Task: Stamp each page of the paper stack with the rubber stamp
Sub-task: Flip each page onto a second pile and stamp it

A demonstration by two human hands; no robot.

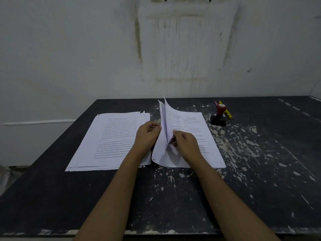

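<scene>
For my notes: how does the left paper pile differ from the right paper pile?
The left pile lies flat; the right pile has top sheets raised between the left hand and right hand. The left pile shows dense paragraphs; the right pile shows table-like blocks. Both are white printed sheets.

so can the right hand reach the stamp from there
Probably yes, once it lets go: the right hand pinches the lifted sheets, but the rubber stamp stands in the open on the table past the right stack, nothing between them.
</scene>
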